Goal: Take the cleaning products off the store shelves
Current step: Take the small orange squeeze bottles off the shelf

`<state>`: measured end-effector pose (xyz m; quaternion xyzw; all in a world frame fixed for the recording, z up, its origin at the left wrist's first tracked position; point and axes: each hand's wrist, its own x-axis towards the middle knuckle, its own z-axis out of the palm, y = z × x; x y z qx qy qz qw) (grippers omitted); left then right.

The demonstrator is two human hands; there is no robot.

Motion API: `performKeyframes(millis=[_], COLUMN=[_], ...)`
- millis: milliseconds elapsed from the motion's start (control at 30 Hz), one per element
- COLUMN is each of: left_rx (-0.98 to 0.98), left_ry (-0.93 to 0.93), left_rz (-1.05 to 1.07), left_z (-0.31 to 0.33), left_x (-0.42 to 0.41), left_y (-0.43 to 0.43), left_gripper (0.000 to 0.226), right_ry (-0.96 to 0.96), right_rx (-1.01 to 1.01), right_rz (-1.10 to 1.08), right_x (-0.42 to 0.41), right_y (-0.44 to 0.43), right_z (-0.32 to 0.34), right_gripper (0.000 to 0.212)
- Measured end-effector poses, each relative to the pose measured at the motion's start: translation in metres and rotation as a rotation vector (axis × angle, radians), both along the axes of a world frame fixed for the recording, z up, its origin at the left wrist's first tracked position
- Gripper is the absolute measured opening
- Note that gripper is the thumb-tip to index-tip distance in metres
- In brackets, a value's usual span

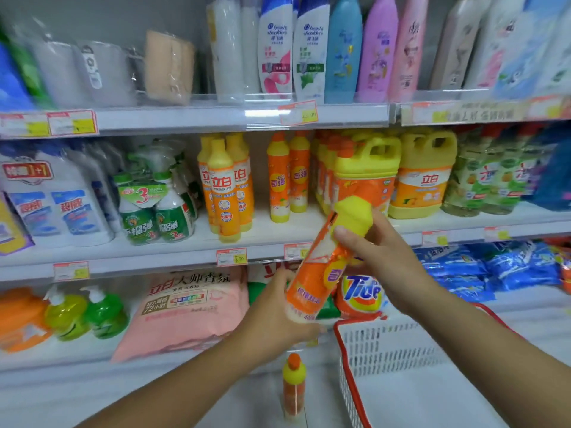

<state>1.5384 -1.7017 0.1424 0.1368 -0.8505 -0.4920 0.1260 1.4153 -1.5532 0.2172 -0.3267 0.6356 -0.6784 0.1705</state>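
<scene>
Bottle [321,267] mid frame, off shelf, tilted, cap toward upper right. My left hand [278,316] curls round base; right hand [380,254] wraps neck at yellow cap. Two-hand hold probably steadies it for basket [386,347], lower right. Small bottle [293,384] upright bottom centre, beside basket. Stocked shelves [173,257] behind; white ledge [154,390] below.

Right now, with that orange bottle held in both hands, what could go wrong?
1. The tilted orange dish-soap bottle is gripped by the left hand at its base and the right hand round its yellow cap; a loosened cap might leak.
2. The small orange-capped bottle stands alone under the hands, beside the white basket; a slip could topple it.
</scene>
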Motion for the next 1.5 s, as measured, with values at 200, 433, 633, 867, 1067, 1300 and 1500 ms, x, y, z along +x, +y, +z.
performKeyframes(millis=[200, 433, 633, 867, 1067, 1300, 1500], left_rx=[0.298, 0.265, 0.192, 0.265, 0.078, 0.166, 0.114], left_ry=[-0.223, -0.148, -0.131, -0.088, 0.007, -0.095, -0.030], left_rz=[-0.226, -0.137, -0.214, -0.194, -0.067, -0.165, -0.083], left_z=[0.004, -0.007, -0.005, 0.002, -0.002, 0.001, -0.004], left_x=[0.003, -0.010, -0.028, -0.038, -0.037, -0.035, -0.033], left_y=[-0.003, 0.013, 0.027, 0.015, 0.025, 0.013, 0.015], left_gripper=[0.077, 0.068, 0.069, 0.049, 0.053, 0.055, 0.055], right_ry=[-0.002, -0.045, 0.022, -0.089, 0.199, 0.031, -0.049], right_rx=[0.007, 0.113, 0.074, 0.098, 0.200, 0.127, 0.091], right_rz=[0.083, 0.074, -0.009, 0.120, -0.125, -0.019, 0.023], right_x=[0.006, -0.008, -0.015, -0.019, -0.006, -0.008, -0.009], right_y=[0.019, 0.031, 0.032, 0.033, 0.025, 0.027, 0.025], right_z=[-0.018, -0.022, -0.026, -0.037, -0.028, -0.027, -0.027], right_gripper=[0.055, 0.044, 0.052, 0.079, 0.049, 0.040, 0.036])
